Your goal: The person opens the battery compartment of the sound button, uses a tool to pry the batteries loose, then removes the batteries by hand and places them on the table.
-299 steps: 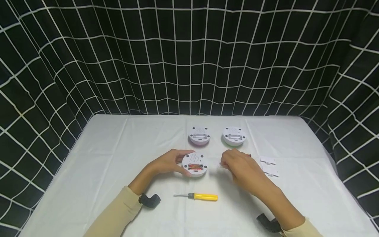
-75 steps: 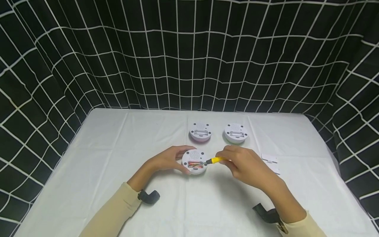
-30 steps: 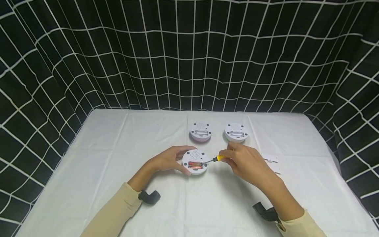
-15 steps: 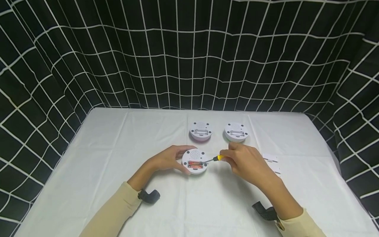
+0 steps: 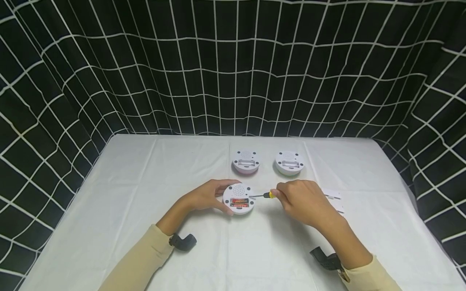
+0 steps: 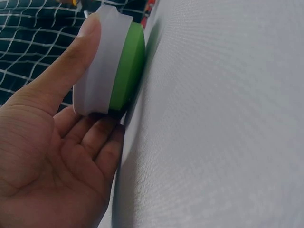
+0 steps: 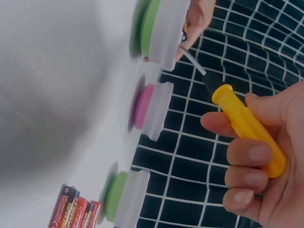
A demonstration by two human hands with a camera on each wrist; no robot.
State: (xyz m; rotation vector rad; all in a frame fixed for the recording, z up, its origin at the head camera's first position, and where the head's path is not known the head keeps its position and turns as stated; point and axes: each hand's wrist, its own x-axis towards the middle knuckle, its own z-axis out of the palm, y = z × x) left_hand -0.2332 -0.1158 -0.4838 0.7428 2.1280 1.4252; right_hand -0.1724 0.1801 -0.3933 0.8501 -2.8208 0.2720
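My left hand [image 5: 207, 197] holds a round white device [image 5: 238, 189] by its left side, thumb on the near edge. Its underside faces up, with speaker holes and an uncovered battery compartment; the left wrist view shows a green lower part [image 6: 127, 69]. Red batteries [image 5: 239, 203] lie in that compartment, the far one showing a dark and gold label. Wrapped in my right hand [image 5: 303, 202] is a screwdriver [image 7: 244, 121] with a yellow handle. Its metal shaft points left, the tip at the compartment's right end; exact contact is too small to tell.
Behind stand two similar upturned devices, one pink-sided [image 5: 246, 163], one green-sided [image 5: 289, 165], their compartments without batteries. White covers [image 5: 333, 198] lie partly behind my right hand. Loose red batteries [image 7: 76, 209] lie on the white cloth. Netted black curtain [image 5: 236, 81] surrounds the table.
The screwdriver, on the cloth ten seconds ago, is in my right hand. Over the last second its handle has swung level and the far battery has turned or risen. My left hand stays put.
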